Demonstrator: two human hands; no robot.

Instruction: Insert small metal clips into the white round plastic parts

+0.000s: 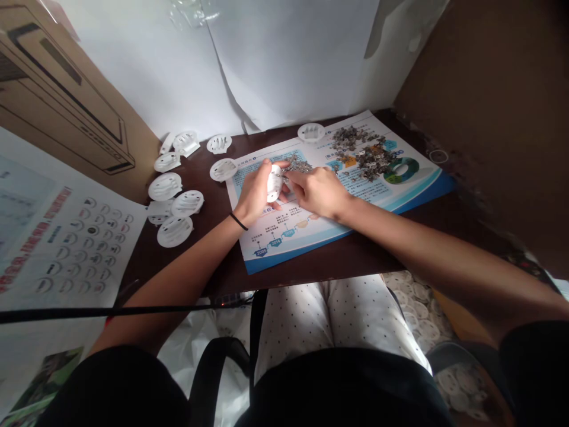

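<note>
My left hand (253, 196) is closed around a round white plastic piece (274, 185) with slots and holes, held tilted above a printed sheet (302, 234). My right hand (322, 193) reaches in from the right, its fingers bent together and the index fingertip at the edge of that piece. Whatever lies between the right fingers is too small or hidden to make out. Just behind both hands spreads a small heap of silvery metal parts (300, 164). To the right lie darker metal parts (377, 160) and another heap of small metal parts (350, 138).
Several similar white plastic pieces (187, 203) lie on the dark table's left side, and one (311, 132) sits at the sheet's back edge. Cardboard (66, 89) stands at left, a brown panel (493, 118) at right. A black cord (133, 309) crosses the lower left. More white pieces (413, 302) are below.
</note>
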